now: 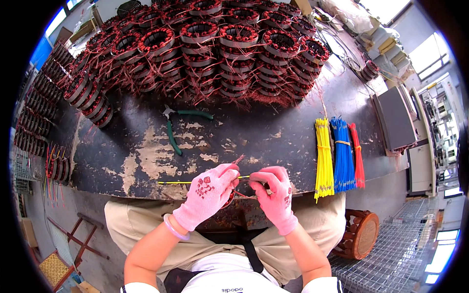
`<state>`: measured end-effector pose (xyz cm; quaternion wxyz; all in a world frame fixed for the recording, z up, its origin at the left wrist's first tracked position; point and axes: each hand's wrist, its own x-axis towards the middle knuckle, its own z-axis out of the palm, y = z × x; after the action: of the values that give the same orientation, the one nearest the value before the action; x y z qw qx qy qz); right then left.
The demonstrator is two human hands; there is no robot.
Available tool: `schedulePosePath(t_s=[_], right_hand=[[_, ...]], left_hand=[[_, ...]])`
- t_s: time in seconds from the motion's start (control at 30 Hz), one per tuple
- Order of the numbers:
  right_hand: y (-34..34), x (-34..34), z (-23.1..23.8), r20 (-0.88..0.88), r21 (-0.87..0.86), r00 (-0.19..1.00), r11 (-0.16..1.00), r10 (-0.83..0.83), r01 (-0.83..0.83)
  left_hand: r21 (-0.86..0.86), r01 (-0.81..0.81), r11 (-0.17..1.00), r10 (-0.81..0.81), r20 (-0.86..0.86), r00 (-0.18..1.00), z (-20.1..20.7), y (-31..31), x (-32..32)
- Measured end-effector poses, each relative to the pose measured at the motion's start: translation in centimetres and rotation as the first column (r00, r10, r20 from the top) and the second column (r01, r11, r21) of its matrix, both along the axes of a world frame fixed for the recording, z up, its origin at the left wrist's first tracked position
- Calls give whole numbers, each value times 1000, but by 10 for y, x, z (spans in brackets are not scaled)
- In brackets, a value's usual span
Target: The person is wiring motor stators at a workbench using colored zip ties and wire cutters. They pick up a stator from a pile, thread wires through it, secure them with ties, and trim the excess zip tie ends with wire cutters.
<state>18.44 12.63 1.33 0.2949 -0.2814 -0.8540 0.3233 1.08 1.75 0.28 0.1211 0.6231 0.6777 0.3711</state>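
Both my hands wear pink gloves and meet over the table's front edge. My left hand (207,193) is closed in a pinch on a thin yellow wire (174,182), whose long end sticks out to the left. Short dark red leads poke up past its fingertips. My right hand (274,194) pinches at the wire's other end, its fingers curled; exactly what lies between them is partly hidden. Below the hands, a red-wound stator (228,199) shows only in part, mostly covered by the left glove. Green-handled cutters (172,128) lie spread on the table ahead.
Stacked stators (200,58) fill the table's far side, with a short leaning stack (90,100) at left. Tied bundles of yellow wires (323,156), blue wires (343,156) and red wires (357,154) lie at right. A wooden stool (361,234) and wire mesh (395,244) stand below right.
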Motion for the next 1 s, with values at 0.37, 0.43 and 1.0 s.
schedulePosePath(t_s=[0.37,0.43,1.0], right_hand=[[30,-10,15,43,-459,975,871,218,-174],[31,-10,16,39,-471,972,862,230,-186],[25,10,1,213,335,964,916,157,-223]], left_hand=[[-26,-24,999,24,16,1000,12,5,5],[-28,-32,999,32,2,999,14,5,6],[25,-25,999,26,-38,999,0,8,11]])
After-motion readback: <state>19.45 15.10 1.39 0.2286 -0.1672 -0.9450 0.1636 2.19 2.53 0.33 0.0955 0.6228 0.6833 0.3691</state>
